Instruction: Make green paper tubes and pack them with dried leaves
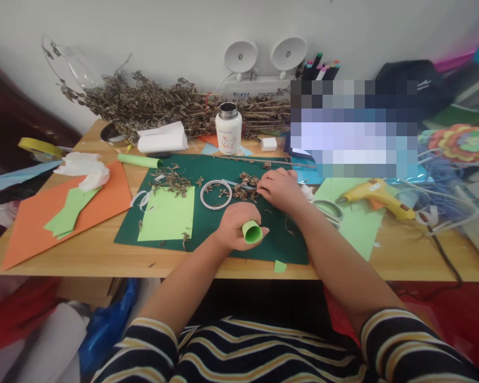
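My left hand [236,224] is wrapped round a rolled light-green paper tube [252,233], its open end facing me. Just beyond it, my right hand [282,189] rests with bent fingers at the edge of a small pile of crumbled dried leaves [245,187]. Whatever its fingertips pinch is hidden. Left of the pile lies a white roll of tape [216,194] on the dark green cutting mat [219,166]. A light-green paper sheet [167,218] also lies on the mat, with dried stems [173,181] along its top edge.
A yellow glue gun [377,196] lies at right on green paper [359,234]. An uncapped white bottle [228,130] stands behind the mat, before a heap of dried plants [151,103]. Orange card [99,213] covers the left side. Another green tube [139,160] lies at the mat's corner.
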`<state>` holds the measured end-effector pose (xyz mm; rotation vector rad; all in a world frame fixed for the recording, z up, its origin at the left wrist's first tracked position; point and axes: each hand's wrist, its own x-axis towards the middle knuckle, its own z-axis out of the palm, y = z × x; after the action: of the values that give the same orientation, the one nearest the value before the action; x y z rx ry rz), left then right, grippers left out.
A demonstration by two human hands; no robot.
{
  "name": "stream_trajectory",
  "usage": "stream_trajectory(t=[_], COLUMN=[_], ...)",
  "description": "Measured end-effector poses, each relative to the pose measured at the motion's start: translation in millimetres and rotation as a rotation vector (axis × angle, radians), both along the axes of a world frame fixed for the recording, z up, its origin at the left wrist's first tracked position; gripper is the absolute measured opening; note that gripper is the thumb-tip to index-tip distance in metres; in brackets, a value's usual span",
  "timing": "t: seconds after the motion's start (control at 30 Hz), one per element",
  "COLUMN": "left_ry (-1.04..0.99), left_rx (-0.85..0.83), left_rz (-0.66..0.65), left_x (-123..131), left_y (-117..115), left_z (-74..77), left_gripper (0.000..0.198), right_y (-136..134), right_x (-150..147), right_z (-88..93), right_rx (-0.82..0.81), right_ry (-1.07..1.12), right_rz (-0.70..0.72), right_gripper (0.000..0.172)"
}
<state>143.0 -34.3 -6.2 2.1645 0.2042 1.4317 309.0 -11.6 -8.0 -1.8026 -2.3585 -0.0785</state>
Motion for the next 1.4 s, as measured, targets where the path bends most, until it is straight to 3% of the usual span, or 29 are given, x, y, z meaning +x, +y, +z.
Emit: stream_trajectory(t=[0.23, 0.37, 0.5, 0.63, 0.7, 0.83, 0.97, 1.07, 1.13, 1.27, 1.4], left_ry=[0.0, -0.023, -0.157, -0.198, -0.111, 0.064, 0.057, 0.033, 0.023, 0.019, 0.018], left_rx=[-0.202, -0.432, -0.759, -0.893, -0.877, -0.786, -0.771, -0.763, -0.741, -0.698, -0.675], left_rz=[0.025, 0.03, -0.088, -0.202, -0.23, -0.259, -0.261, -0.241, -0.217, -0.182, -0.183], left_x=[-1, -2, 2, 7, 6, 5, 6, 9, 11, 12, 11], left_y=[1, 4, 7, 6, 4, 1, 2, 3, 3, 3, 3], left_z=[-0.5, -4.5, -12.7, -17.0, -15.0, -7.1, -8.4, -16.2, -21.1, -24.4, -21.0], left_gripper=[0.015, 0.017, 0.023, 0.028, 0.027, 0.03, 0.034, 0.036, 0.036, 0.033, 0.032], right_y=[-3, -2, 0, 1, 0, -11, -27, -36, -38, -35, -36], right_x=[7, 13, 17, 16, 14, 7, -8, -19, -22, -17, -10], right_z=[3.7, 1.5, 0.7, 4.7, 7.8, 13.8, 20.6, 26.0, 30.1, 42.8, 60.1], right_rx=[-0.044, -0.066, -0.072, -0.035, 0.004, 0.139, 0.18, 0.139, 0.155, 0.289, 0.255], right_ry=[-0.02, -0.009, 0.062, 0.194, 0.351, 0.871, 1.283, 1.423, 1.355, 1.013, 0.735], right_rz=[0.012, 0.014, 0.047, 0.063, 0.06, 0.106, 0.328, 0.491, 0.562, 0.65, 0.661], right_gripper=[0.017, 0.009, 0.009, 0.02, 0.023, 0.016, 0.009, 0.011, 0.009, 0.004, 0.009])
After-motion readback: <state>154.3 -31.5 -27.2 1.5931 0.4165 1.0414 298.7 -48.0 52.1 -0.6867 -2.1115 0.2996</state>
